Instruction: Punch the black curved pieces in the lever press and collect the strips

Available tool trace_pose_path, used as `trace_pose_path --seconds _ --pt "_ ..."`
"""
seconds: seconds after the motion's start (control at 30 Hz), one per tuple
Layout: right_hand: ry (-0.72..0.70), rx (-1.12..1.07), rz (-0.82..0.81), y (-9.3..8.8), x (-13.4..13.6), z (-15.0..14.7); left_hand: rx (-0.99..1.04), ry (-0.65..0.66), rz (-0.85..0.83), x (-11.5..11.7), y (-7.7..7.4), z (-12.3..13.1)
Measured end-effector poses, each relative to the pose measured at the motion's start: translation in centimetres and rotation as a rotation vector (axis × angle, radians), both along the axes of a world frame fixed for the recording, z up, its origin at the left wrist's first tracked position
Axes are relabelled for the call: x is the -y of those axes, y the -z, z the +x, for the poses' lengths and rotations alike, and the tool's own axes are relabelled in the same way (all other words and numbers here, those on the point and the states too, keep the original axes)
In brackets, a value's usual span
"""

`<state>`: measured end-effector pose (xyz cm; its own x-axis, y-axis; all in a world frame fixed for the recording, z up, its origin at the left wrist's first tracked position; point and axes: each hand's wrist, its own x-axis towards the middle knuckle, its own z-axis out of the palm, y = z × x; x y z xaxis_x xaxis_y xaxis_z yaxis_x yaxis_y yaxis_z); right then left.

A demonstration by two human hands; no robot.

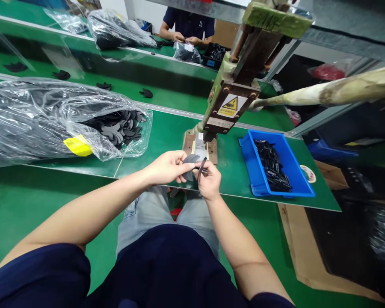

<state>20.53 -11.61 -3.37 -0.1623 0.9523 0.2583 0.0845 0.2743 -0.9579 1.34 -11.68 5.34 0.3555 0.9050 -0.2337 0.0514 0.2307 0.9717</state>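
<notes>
My left hand (173, 167) pinches a flat, curved dark-grey piece (190, 164) just in front of the press. Close against it, my right hand (209, 179) grips a thin black curved strip (201, 170). The two parts meet between my fingertips; whether they are joined I cannot tell. Behind my hands stands the hand press (226, 105), its metal base (200, 145) on the green bench. To the left lies an open clear plastic bag (67, 115) with many similar grey pieces (122, 128) at its mouth. A blue bin (295, 171) on the right holds black narrow parts (272, 167).
The press's long wrapped lever (333, 87) reaches out to the right. Beyond the bench, several dark pieces (146, 93) lie on a green strip. A co-worker (189, 25) sits opposite with both hands on small parts. A tape roll (308, 174) rests beside the bin.
</notes>
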Motion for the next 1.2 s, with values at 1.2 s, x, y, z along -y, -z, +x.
trace_pose_path --seconds 1.2 --pt "-0.047 0.335 0.527 -1.9 0.5 2.6 -0.173 -0.110 0.117 0.3 1.5 -1.2"
